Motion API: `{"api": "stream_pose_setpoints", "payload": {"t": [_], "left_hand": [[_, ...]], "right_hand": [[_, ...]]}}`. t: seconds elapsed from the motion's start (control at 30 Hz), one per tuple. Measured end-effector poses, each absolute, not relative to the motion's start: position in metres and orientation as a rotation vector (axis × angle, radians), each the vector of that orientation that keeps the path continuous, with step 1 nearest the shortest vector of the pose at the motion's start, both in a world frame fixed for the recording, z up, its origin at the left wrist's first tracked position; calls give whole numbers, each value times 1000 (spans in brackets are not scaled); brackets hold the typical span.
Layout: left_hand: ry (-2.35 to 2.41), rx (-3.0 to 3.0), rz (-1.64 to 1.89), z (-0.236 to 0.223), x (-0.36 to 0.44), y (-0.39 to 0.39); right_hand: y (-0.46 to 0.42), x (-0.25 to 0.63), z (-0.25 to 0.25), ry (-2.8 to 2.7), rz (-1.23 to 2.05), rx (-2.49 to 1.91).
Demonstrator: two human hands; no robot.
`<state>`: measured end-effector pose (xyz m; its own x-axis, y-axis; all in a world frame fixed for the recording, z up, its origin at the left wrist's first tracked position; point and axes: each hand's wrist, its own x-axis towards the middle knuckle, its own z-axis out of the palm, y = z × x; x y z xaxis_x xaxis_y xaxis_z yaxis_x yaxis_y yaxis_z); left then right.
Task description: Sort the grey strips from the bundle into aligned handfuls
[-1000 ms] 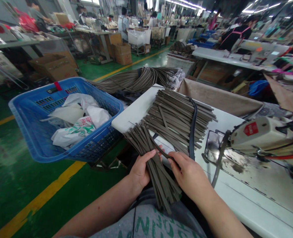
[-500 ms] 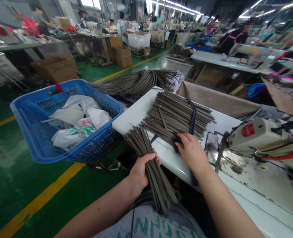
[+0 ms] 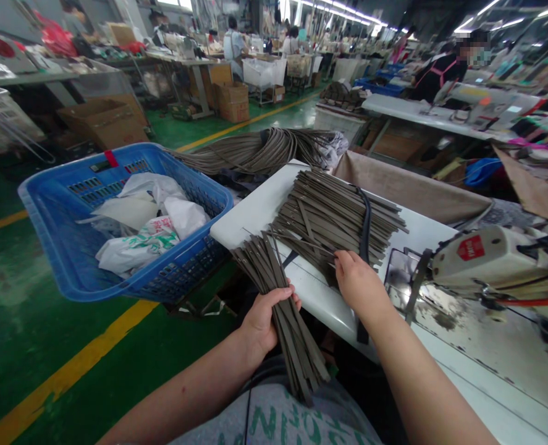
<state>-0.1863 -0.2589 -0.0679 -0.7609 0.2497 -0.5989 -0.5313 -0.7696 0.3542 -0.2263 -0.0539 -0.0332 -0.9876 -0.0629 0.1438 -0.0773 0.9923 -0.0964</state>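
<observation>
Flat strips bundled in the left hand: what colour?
The bundled flat strips are grey-brown, clearest in the head view.

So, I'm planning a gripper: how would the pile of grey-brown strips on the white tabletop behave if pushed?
The pile of strips would probably spread rather than slide as one, since they overlap loosely, some askew. Each is likely light, being thin and narrow, and fairly stiff: the bundle in the left hand juts out nearly straight.

The left hand grips a strip bundle; the right hand touches the strip pile on the white table.
</observation>
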Motion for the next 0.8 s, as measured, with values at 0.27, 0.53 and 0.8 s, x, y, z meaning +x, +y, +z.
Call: {"api": "stream_pose_setpoints", "payload": {"t": [0.27,0.53,0.8], "left_hand": [[751,-714,2497,-73,-185,-259],[749,-719,2489,-68,-185,-259],[726,-710,2492,-69,-185,-259]], "right_hand": [[-58,-231,-30,-3085,399,-46],[-62,-233,-35,-3142,420,-102],[-56,-233,-28,-2980,343,45]]}}
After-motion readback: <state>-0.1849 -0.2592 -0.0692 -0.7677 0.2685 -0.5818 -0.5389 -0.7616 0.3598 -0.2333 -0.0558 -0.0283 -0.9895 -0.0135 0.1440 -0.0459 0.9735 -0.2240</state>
